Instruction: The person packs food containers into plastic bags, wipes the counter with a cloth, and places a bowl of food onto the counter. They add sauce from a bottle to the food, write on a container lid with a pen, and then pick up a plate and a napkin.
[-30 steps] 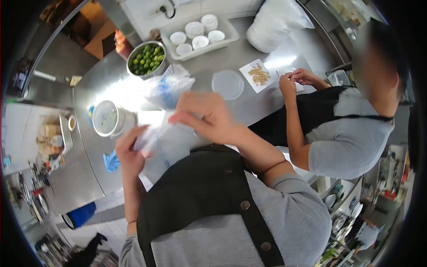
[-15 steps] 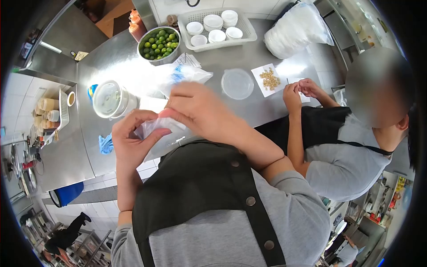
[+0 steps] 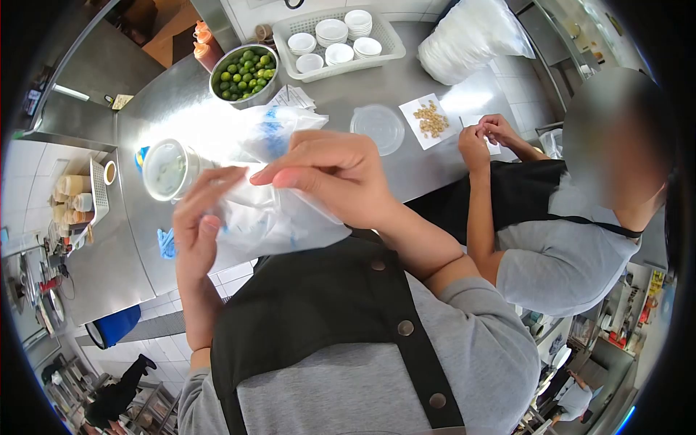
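A thin clear plastic bag (image 3: 290,228) spreads between and below my two hands, over the table's near edge. My right hand (image 3: 337,174) is above the bag, its thumb and fingers closed on part of it. My left hand (image 3: 199,217) is at the bag's left side, blurred, with fingers apart; whether it touches the plastic is unclear. Another plastic bag with blue print (image 3: 272,127) lies just beyond my hands. To their left is a white tub with a clear lid (image 3: 168,170).
On the steel table (image 3: 134,254) are a bowl of limes (image 3: 243,75), a basket of white cups (image 3: 391,52), a round lid (image 3: 378,129), nuggets on paper (image 3: 431,119), a large plastic bundle (image 3: 471,43) and a blue cloth (image 3: 167,243). A co-worker (image 3: 558,239) stands at right.
The clear bag has spread out wider below my hands. My left hand has opened and my right hand has shifted slightly right. The view has moved a little.
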`<state>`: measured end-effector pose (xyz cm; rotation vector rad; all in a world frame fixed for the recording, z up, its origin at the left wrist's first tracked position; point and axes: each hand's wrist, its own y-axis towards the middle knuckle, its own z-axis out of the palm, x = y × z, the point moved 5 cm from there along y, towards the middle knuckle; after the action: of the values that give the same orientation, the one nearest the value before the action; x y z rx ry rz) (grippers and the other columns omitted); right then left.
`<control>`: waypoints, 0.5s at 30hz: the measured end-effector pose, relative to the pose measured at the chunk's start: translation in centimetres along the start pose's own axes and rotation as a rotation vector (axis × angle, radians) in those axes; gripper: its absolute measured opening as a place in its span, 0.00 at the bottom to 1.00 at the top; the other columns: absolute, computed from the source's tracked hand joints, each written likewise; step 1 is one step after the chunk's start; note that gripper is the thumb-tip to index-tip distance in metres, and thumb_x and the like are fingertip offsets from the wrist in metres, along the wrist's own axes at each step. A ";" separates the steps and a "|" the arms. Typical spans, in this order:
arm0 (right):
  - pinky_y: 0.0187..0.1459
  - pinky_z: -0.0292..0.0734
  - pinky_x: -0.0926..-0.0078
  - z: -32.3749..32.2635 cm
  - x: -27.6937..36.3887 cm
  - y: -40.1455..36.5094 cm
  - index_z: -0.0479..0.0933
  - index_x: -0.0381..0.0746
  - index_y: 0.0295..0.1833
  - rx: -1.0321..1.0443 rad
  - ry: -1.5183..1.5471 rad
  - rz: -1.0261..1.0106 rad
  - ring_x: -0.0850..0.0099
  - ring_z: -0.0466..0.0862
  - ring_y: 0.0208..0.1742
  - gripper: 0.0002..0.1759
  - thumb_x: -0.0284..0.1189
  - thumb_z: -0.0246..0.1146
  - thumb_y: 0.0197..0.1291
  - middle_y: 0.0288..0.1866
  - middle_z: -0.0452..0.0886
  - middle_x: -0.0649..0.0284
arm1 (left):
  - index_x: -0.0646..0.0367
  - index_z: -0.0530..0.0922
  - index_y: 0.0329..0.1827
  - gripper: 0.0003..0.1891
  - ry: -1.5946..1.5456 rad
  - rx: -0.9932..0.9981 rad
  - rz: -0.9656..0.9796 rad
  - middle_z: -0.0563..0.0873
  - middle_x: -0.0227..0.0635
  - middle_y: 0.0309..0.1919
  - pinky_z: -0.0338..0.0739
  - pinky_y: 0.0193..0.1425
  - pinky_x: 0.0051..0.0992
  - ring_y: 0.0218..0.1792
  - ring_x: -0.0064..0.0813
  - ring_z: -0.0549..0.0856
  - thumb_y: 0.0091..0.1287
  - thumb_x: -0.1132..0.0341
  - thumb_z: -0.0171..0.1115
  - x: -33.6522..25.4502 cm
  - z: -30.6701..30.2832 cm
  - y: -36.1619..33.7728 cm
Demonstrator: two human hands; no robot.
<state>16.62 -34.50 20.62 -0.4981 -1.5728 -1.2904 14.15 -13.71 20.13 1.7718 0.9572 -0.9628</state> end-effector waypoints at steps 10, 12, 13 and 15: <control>0.23 0.66 0.76 1.6 1.8 0.1 0.89 0.34 0.48 0.095 -0.279 -0.315 0.74 0.75 0.22 0.12 0.25 0.73 0.58 0.28 0.85 0.62 | 0.68 0.83 0.44 0.23 -0.171 0.188 -0.301 0.85 0.38 0.41 0.77 0.43 0.23 0.44 0.23 0.85 0.53 0.61 0.84 0.4 3.1 -0.9; 0.23 0.65 0.77 0.2 2.6 0.5 0.89 0.34 0.46 0.087 -0.179 -0.200 0.76 0.73 0.21 0.10 0.23 0.72 0.59 0.29 0.86 0.62 | 0.70 0.82 0.41 0.21 -0.124 0.224 -0.052 0.82 0.38 0.27 0.72 0.37 0.24 0.31 0.24 0.81 0.60 0.58 0.78 0.6 3.9 -0.4; 0.23 0.64 0.77 -0.3 2.7 0.6 0.89 0.33 0.46 0.084 -0.129 -0.142 0.77 0.72 0.21 0.09 0.23 0.72 0.59 0.29 0.86 0.61 | 0.70 0.83 0.41 0.22 -0.183 0.206 -0.085 0.83 0.38 0.27 0.71 0.36 0.25 0.29 0.25 0.80 0.63 0.54 0.76 0.9 3.7 -0.5; 0.23 0.62 0.78 -0.5 1.5 0.0 0.89 0.34 0.45 0.101 0.104 0.003 0.79 0.71 0.20 0.07 0.22 0.71 0.61 0.27 0.86 0.62 | 0.69 0.83 0.40 0.25 -0.298 0.170 -0.150 0.85 0.38 0.26 0.69 0.35 0.27 0.26 0.26 0.78 0.68 0.48 0.70 1.9 2.9 -0.9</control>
<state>16.17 -35.33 21.87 -0.3641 -1.5409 -1.2085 13.45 -15.68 17.25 1.6485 0.8454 -1.3959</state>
